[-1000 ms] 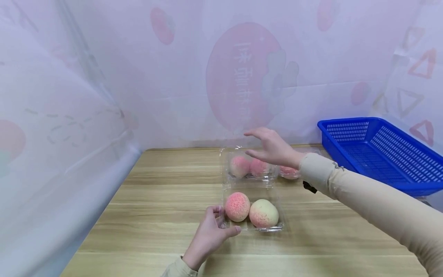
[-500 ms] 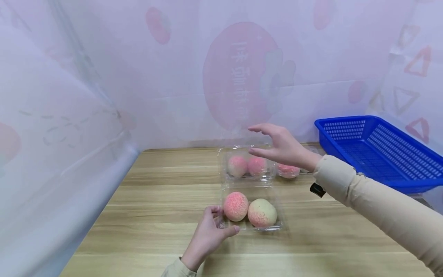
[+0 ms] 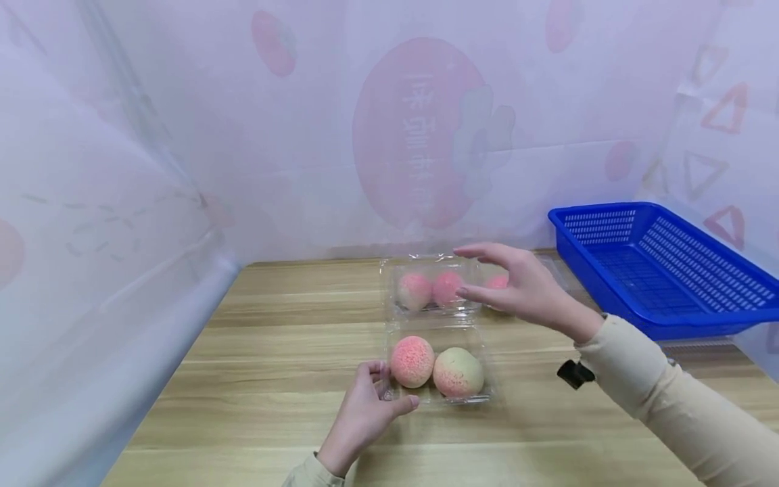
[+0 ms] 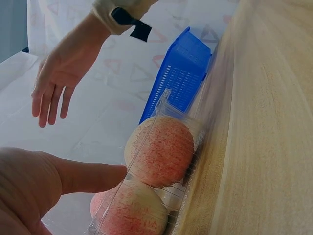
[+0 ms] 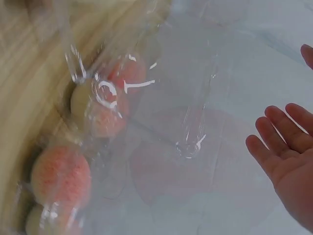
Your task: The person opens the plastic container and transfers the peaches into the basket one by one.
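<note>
A clear plastic clamshell box [image 3: 471, 399] sits on the table with two peach-like pink and cream balls [image 3: 412, 362] inside. My left hand [image 3: 368, 412] grips its front left corner, the thumb along the front rim and the fingers at the side. Its clear lid [image 3: 426, 257] stands raised at the back. In the left wrist view, the thumb [image 4: 95, 176] tip meets the rim beside the balls. My right hand [image 3: 529, 281] hovers over the right of the lid, fingers extended, holding nothing. The right wrist view shows its straight fingers [image 5: 279, 134] apart from the blurred plastic.
More pink balls [image 3: 415, 292] show through the lid, farther back. Another pink ball [image 3: 498, 281] in clear packaging is partly hidden by the right hand. A blue plastic basket [image 3: 645, 318] stands at the back right. A printed curtain [image 3: 304, 169] closes off the back.
My right hand has shifted right and slightly lower, away from the lid. The left hand keeps its grip on the box corner. The head view has turned slightly.
</note>
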Available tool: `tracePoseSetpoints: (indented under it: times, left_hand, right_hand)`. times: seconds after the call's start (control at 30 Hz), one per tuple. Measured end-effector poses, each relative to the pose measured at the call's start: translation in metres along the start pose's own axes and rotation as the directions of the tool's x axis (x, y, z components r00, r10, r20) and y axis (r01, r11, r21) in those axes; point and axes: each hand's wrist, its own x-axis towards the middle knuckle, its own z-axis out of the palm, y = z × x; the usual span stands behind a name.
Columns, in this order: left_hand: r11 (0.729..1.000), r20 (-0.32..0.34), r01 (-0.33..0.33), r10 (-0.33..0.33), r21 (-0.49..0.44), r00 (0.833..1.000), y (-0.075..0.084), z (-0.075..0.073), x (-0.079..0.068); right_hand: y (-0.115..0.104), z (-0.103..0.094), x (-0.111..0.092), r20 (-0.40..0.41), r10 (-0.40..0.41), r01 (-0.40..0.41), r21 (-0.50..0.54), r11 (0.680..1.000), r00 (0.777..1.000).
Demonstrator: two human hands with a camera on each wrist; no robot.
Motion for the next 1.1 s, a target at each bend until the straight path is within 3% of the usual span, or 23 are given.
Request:
tracePoseSetpoints:
  times: [0.13, 0.27, 0.37, 0.53, 0.77, 1.1]
  left_hand:
    - [1.000, -0.003, 0.002, -0.002, 0.005, 1.000, 0.001, -0.001, 0.000]
    - [1.000, -0.007, 0.012, -0.012, 0.022, 1.000, 0.001, -0.003, -0.001]
    - [1.000, -0.009, 0.020, -0.020, 0.014, 1.000, 0.000, -0.004, -0.001]
    - [1.000, -0.003, 0.013, -0.013, 0.015, 1.000, 0.001, -0.003, -0.001]
    - [0.999, -0.009, 0.014, -0.014, 0.029, 1.000, 0.002, -0.001, -0.001]
    - [0.999, -0.011, 0.007, -0.007, 0.044, 1.000, 0.001, -0.001, -0.001]
  right_hand:
    - [-0.006, 0.003, -0.020, -0.024, 0.043, -0.040, 0.120, 0.992, 0.999]
    - [-0.012, 0.009, -0.041, -0.047, 0.126, -0.109, 0.272, 0.956, 0.991]
    - [-0.016, 0.016, -0.057, -0.081, 0.219, -0.181, 0.333, 0.925, 0.972]
    - [-0.014, 0.028, -0.076, -0.120, 0.301, -0.227, 0.418, 0.880, 0.946]
    - [-0.012, 0.040, -0.082, -0.078, 0.384, -0.286, 0.537, 0.794, 0.920]
    - [-0.001, 0.060, -0.084, -0.010, 0.374, -0.305, 0.560, 0.771, 0.927]
